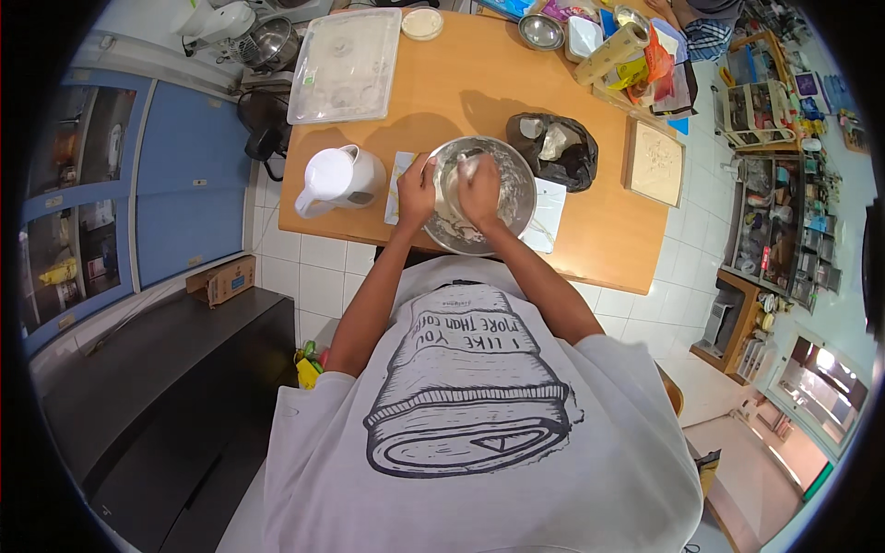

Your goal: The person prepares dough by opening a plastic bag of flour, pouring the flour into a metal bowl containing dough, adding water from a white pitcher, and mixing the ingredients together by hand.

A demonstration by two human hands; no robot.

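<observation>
One white-tiled floor (318, 251) runs beneath a room with blue cabinets (189, 175) toward 9 o'clock, a low black cabinet (175, 415) toward 8 and crowded shelves (784, 194) toward 3, every hour read from a steel mixing bowl (523, 180) with 12 pointing away from the person. That person, in a printed white shirt (636, 433), faces the 6 o'clock edge of a wood-coloured tabletop (429, 88), where a lidded clear box (343, 74) lies between 10 and 11.

Round, with no long axis, the bowl sits close to the near edge, a pale mixture (452, 221) smeared inside. It lies directly beneath the right hand (481, 189), which is over its middle and nearer the contents; that hand is curled, though whether it grips a tool cannot be told. The left hand (418, 189) rests at the rim around 9 to 10, fingers bent against the edge.

A black plastic bag (578, 166) lies near 2, a white jug (339, 180) stands at 9, a tray of pale powder (656, 161) rests just above 3, and a small round tub (422, 24) sits past 11.
</observation>
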